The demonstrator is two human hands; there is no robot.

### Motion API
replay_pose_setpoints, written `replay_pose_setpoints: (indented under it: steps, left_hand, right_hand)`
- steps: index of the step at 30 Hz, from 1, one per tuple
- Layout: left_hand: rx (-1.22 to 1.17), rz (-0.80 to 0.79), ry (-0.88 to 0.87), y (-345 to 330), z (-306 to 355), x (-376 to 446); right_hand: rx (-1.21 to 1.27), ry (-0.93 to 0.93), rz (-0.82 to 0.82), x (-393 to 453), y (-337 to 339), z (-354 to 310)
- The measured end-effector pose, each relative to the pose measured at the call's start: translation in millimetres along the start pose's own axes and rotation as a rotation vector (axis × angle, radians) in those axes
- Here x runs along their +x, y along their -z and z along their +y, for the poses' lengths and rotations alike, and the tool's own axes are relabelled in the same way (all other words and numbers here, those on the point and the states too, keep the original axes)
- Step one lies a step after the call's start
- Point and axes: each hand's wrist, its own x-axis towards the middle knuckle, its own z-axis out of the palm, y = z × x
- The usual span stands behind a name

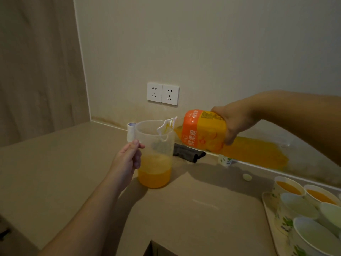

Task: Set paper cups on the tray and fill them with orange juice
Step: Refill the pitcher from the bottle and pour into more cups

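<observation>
A: Big stuff first?
B: Counter (184, 209). Tray (267, 209) near right w/ paper cups (299, 207): two far ones hold juice, rest look empty.
A: Pitcher?
B: Clear pitcher (155, 154), mid counter, approx. a third full. Left hand (129, 156) curls round its handle side, prob. to steady it.
A: Bottle?
B: Orange juice bottle (203, 132), tipped, mouth over the rim; right hand (234, 122) wraps its base to pour.
A: Cap?
B: Cap (247, 177) lies loose, far of tray.
</observation>
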Motion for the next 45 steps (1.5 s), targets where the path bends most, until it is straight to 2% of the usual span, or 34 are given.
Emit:
replay_pose_setpoints:
  steps: [4, 17, 27, 34, 40, 45]
  left_hand:
    - [0.022, 0.008, -0.006, -1, -1, -2]
    - [0.030, 0.040, -0.022, -12, -6, -7]
    - [0.108, 0.057, -0.049, -29, -10, -13]
    - [0.042, 0.049, -0.037, -38, -10, -16]
    - [0.067, 0.034, -0.025, -49, -14, -16]
    - [0.115, -0.024, 0.029, -54, -6, -18]
  right_hand:
    - [0.106, 0.012, -0.004, -2, -21, 4]
    - [0.528, 0.059, 0.142, 11, -71, 17]
    - [1.021, 0.109, 0.262, 28, -121, 7]
    - [1.197, -0.003, 0.362, 42, -157, 5]
    - [1.315, -0.003, 0.424, 48, -172, 9]
    - [1.302, 0.001, 0.406, 47, -171, 8]
